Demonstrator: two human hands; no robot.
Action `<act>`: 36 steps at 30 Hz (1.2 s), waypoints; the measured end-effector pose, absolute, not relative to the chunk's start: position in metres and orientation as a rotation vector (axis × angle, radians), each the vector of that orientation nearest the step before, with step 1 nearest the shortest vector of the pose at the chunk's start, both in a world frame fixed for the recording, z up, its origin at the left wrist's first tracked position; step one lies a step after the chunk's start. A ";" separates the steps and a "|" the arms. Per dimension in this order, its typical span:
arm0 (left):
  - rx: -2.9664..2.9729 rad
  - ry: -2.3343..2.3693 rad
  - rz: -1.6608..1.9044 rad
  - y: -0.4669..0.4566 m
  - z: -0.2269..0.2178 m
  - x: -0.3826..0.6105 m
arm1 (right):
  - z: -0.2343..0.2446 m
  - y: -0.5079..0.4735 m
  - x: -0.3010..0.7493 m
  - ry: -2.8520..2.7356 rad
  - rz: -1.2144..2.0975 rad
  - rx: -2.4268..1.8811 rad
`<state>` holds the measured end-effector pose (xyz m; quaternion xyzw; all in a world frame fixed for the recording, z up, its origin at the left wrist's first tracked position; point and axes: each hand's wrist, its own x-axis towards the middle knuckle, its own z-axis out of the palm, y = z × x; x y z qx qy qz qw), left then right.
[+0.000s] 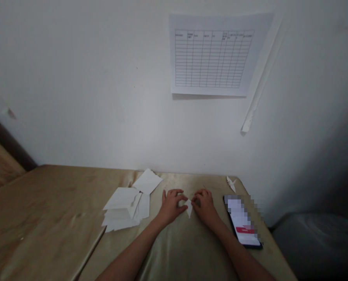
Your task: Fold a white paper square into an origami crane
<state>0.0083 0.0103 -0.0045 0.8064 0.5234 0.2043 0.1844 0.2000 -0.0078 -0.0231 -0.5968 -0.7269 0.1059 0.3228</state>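
A small folded piece of white paper point(188, 207) lies on the tan table point(59, 218) between my two hands. My left hand point(171, 207) rests on its left side, fingers curled and pinching the paper's edge. My right hand point(203, 205) presses on its right side, fingers bent down onto the fold. The paper's pointed tip sticks out toward me between the hands.
A loose pile of white paper sheets point(130, 205) lies left of my hands. A phone point(242, 224) with a lit screen lies to the right. A small folded paper crane point(231, 182) stands near the wall. A printed table sheet point(213, 56) hangs on the wall.
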 end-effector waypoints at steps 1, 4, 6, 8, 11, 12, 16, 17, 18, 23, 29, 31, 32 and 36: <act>2.265 1.481 0.577 0.010 -0.004 0.009 | -0.023 -0.008 0.200 -1.904 0.284 -1.567; 2.256 1.479 0.588 0.010 -0.003 0.010 | -0.025 -0.007 0.201 -1.894 0.302 -1.565; 2.253 1.473 0.591 0.009 -0.002 0.011 | -0.026 -0.007 0.200 -1.899 0.312 -1.553; 2.249 1.472 0.588 0.008 -0.001 0.011 | -0.025 -0.008 0.200 -1.904 0.321 -1.536; 2.243 1.476 0.577 0.008 0.000 0.011 | -0.023 -0.008 0.198 -1.899 0.316 -1.504; 2.245 1.476 0.581 0.007 -0.001 0.011 | -0.022 -0.009 0.198 -1.902 0.306 -1.490; 2.253 1.476 0.604 0.007 -0.002 0.011 | -0.019 -0.011 0.196 -1.921 0.238 -1.450; 2.251 1.478 0.606 0.007 -0.002 0.011 | -0.019 -0.011 0.196 -1.931 0.223 -1.442; 2.248 1.480 0.605 0.007 -0.002 0.011 | -0.019 -0.011 0.196 -1.943 0.207 -1.435; 2.267 1.493 0.609 0.008 -0.003 0.011 | -0.018 -0.010 0.195 -2.005 0.100 -1.410; 2.296 1.505 0.605 0.010 -0.002 0.013 | -0.021 -0.006 0.194 -2.052 -0.043 -1.439; 2.309 1.495 0.614 0.009 -0.001 0.013 | -0.023 -0.005 0.193 -2.075 -0.086 -1.438; 2.314 1.491 0.618 0.008 -0.001 0.013 | -0.024 -0.004 0.193 -2.082 -0.104 -1.441; 2.325 1.473 0.607 0.007 -0.001 0.012 | -0.026 -0.003 0.192 -2.080 -0.144 -1.470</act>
